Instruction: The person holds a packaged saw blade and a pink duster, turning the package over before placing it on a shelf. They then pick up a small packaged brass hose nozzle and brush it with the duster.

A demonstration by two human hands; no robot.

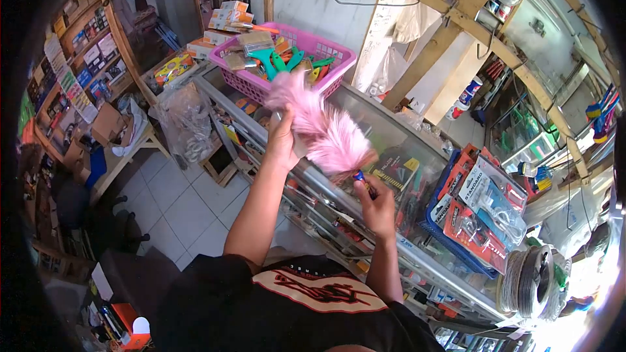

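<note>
A fluffy pink feather duster (336, 133) stretches across the middle of the view above a glass-topped display counter (398, 150). My right hand (376, 203) is closed round its dark blue handle, at the duster's lower right end. My left hand (282, 141) is raised at the duster's left side, thumb up and fingers curled behind the feathers. A pale, shiny bit shows at its thumb and palm, but what it holds is mostly hidden. Just beyond the duster stands a pink plastic basket (332, 58) with paintbrushes (257, 44) and green-handled tools.
A blue basket (433, 221) of carded packages (482, 199) sits on the counter to the right, near spools of wire (525, 280). Small orange-and-white boxes (228, 16) are stacked behind the pink basket. Wooden beams with hooks (479, 26) hang overhead. Tiled floor (186, 212) lies left.
</note>
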